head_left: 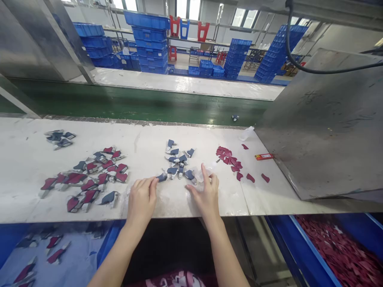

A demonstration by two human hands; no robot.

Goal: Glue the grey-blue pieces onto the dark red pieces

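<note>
My left hand (142,199) is closed, thumb and fingertips pinching a small dark blue piece (162,177) just above or on the white bench. My right hand (207,193) has its thumb and index finger spread apart. Something clear and plastic-like (201,173) shows behind those fingers; whether they touch it I cannot tell. Between the hands lies a loose cluster of blue-topped pieces with pale grey undersides (181,159). A flat pile of maroon cut pieces (229,156) is to the right of my right hand. Left of my left hand are several maroon-topped grey parts (89,181).
A green conveyor belt (149,105) runs behind the bench and carries one small part (235,118). A metal panel (323,127) bounds the right side, with a red-yellow packet (263,157) beside it. Blue bins (320,255) stand below the bench's front edge.
</note>
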